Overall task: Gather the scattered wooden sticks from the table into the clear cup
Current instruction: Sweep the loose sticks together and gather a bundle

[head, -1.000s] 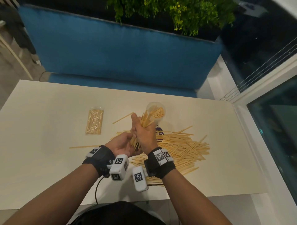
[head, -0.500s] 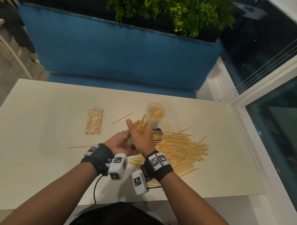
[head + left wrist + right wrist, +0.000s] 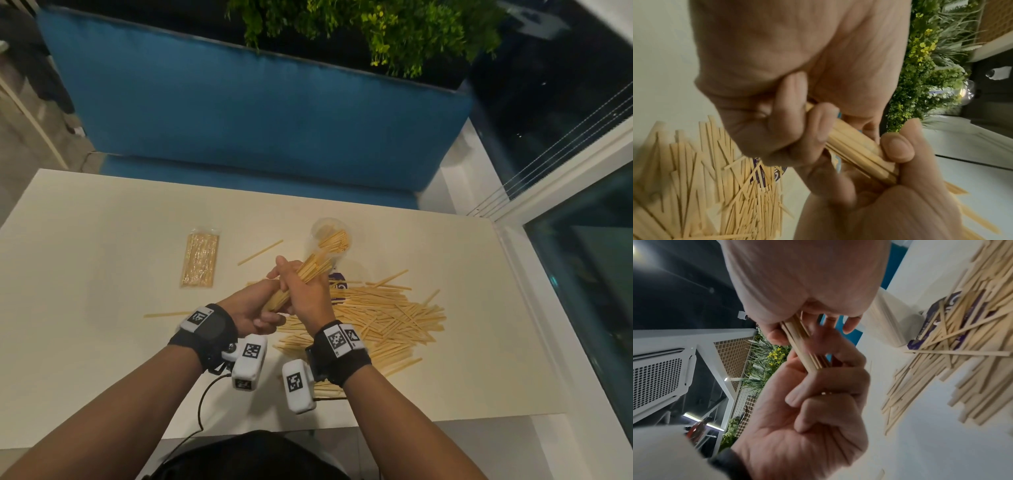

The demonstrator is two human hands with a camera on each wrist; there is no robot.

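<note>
Sticks (image 3: 310,274) bundled between both hands, right hand (image 3: 305,294) wrapped round upper part, left hand (image 3: 255,308) clutching lower end; tips near cup (image 3: 330,240); loose pile (image 3: 387,315) just right on table (image 3: 102,308).

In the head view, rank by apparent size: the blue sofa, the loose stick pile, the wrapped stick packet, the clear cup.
1. Blue upholstered sofa
2. Loose pile of wooden sticks
3. Clear-wrapped flat packet of sticks
4. Clear plastic cup, partly hidden; close to the packet, so unsure.

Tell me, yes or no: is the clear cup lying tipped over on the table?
No, the clear cup stands upright on the table, its open mouth up with sticks inside.
</note>
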